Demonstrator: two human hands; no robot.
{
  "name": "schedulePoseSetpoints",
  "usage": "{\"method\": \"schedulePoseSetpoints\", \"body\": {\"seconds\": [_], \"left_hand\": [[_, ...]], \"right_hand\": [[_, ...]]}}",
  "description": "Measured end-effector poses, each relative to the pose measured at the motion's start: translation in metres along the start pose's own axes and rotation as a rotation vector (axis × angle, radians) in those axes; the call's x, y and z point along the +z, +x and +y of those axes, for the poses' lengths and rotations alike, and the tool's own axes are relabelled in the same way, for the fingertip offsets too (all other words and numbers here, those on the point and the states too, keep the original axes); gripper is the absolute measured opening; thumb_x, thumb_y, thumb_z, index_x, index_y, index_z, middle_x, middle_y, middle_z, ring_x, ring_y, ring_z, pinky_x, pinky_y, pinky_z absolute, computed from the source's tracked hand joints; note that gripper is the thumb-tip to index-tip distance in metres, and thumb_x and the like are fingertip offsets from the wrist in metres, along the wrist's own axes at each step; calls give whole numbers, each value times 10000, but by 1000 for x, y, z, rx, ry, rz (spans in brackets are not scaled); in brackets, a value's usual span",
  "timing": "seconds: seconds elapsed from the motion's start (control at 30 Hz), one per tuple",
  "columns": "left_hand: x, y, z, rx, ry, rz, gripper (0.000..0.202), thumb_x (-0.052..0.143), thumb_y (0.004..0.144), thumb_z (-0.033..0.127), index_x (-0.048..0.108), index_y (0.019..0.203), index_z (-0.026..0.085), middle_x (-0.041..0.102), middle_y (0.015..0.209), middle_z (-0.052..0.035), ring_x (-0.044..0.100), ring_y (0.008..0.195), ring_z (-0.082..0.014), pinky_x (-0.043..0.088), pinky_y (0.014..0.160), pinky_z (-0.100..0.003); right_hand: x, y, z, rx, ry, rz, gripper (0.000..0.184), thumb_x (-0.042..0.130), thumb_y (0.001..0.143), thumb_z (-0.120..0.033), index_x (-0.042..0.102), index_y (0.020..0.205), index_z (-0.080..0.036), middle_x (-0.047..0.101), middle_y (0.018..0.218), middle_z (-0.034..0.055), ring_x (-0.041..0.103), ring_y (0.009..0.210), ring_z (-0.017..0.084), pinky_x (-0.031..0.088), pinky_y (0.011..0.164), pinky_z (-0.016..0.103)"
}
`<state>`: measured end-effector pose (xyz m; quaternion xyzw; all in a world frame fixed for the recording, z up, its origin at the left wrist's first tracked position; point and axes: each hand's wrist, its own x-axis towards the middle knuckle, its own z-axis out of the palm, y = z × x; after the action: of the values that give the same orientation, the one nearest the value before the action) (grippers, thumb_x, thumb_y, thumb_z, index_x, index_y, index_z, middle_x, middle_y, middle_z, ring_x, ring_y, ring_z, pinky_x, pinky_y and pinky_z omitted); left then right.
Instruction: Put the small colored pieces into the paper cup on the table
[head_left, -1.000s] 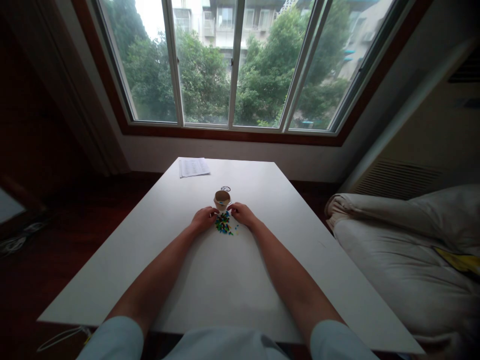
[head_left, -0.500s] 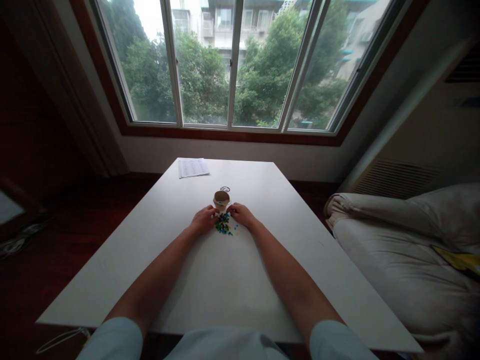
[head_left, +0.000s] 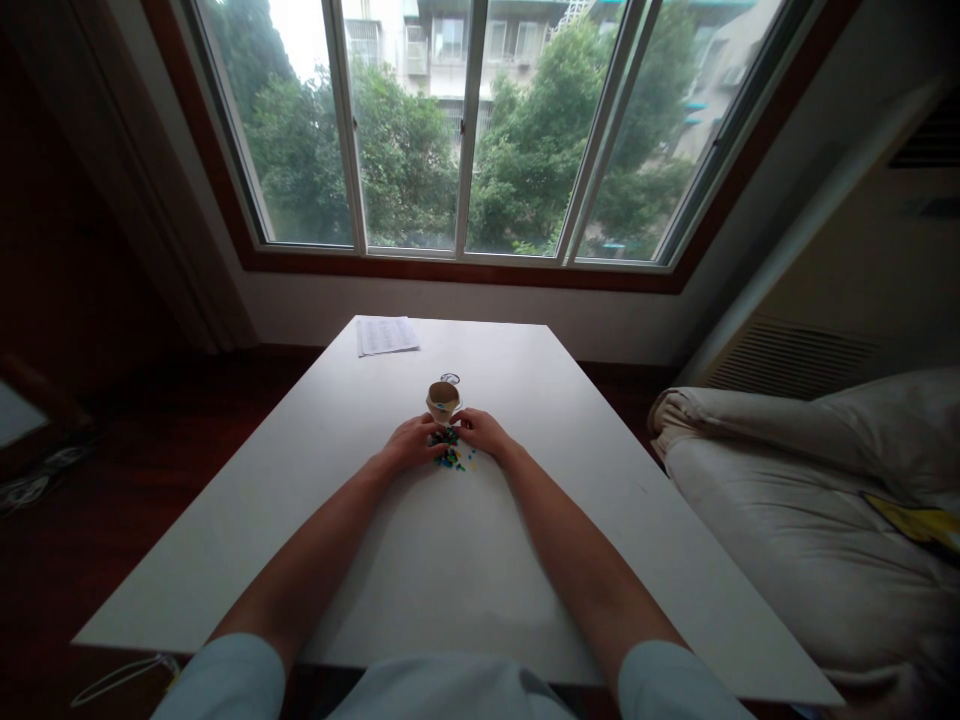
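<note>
A pile of small coloured pieces (head_left: 449,457), green, blue, yellow and dark, lies on the white table. Right behind it stands a brown cup (head_left: 443,398) with a wide mouth. My left hand (head_left: 411,443) reaches over the left side of the pile, thumb and fingers apart, its fingertips touching the pieces. On the right, my right hand (head_left: 484,431) is at the pile's far edge, close to the cup's base. Its fingers are pinched together; whatever is between them is too small to make out.
Papers (head_left: 388,336) lie at the table's back left corner. A small ring-like object (head_left: 450,379) is just behind the cup. To the right of the table (head_left: 465,560) is a pale sofa (head_left: 780,500); a window (head_left: 465,130) is beyond.
My left hand has shifted slightly right over the pile, and its thumb and fingers have spread. My right fingertips have moved a little left. The cup stays put.
</note>
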<state>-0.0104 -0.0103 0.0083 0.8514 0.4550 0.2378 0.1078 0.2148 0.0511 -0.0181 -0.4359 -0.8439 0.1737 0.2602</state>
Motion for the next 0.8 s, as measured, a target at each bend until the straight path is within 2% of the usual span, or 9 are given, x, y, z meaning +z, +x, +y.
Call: {"method": "schedulePoseSetpoints", "body": {"seconds": [0.3, 0.4, 0.5, 0.63, 0.73, 0.8], "left_hand": [[0, 1, 6, -58, 19, 2, 287, 639, 842, 315, 731, 1114, 313, 652, 1149, -28, 625, 1040, -214, 492, 924, -305], [2, 2, 6, -52, 31, 11, 258, 635, 847, 321, 737, 1083, 306, 657, 1110, -28, 628, 1007, -208, 496, 890, -300], [3, 2, 5, -39, 45, 12, 246, 620, 859, 340, 739, 1070, 304, 662, 1062, -29, 633, 943, -196, 496, 850, -296], [2, 2, 8, -68, 58, 5, 247, 610, 865, 346, 740, 1070, 296, 669, 1037, -28, 635, 882, -182, 495, 824, -292], [1, 1, 10, -99, 62, 2, 243, 613, 862, 340, 736, 1067, 297, 674, 1054, -27, 636, 910, -188, 493, 833, -293], [1, 1, 8, -140, 62, 27, 221, 613, 861, 338, 734, 1041, 296, 674, 1060, -28, 633, 932, -190, 489, 832, -291]], "right_hand": [[6, -1, -6, 14, -59, 80, 163, 601, 825, -227, 743, 905, -238, 663, 843, 11, 569, 760, 149, 416, 723, 251], [7, 0, -6, 73, -32, 163, 168, 562, 850, -227, 730, 856, -226, 676, 849, 25, 576, 782, 159, 426, 756, 262], [8, 2, -2, 156, 32, 300, 184, 541, 872, -280, 711, 847, -212, 675, 867, 44, 581, 813, 171, 445, 808, 289], [10, 8, 6, 240, 293, 438, 271, 523, 884, -388, 667, 1041, -221, 688, 1008, 47, 609, 915, 185, 483, 873, 336], [12, 12, 5, 267, 578, 418, 438, 519, 881, -467, 557, 1258, -247, 652, 1202, 61, 610, 1050, 200, 520, 861, 349], [12, 13, 2, 268, 724, 376, 502, 506, 890, -499, 496, 1333, -262, 597, 1317, 75, 593, 1128, 207, 532, 856, 341]]}}
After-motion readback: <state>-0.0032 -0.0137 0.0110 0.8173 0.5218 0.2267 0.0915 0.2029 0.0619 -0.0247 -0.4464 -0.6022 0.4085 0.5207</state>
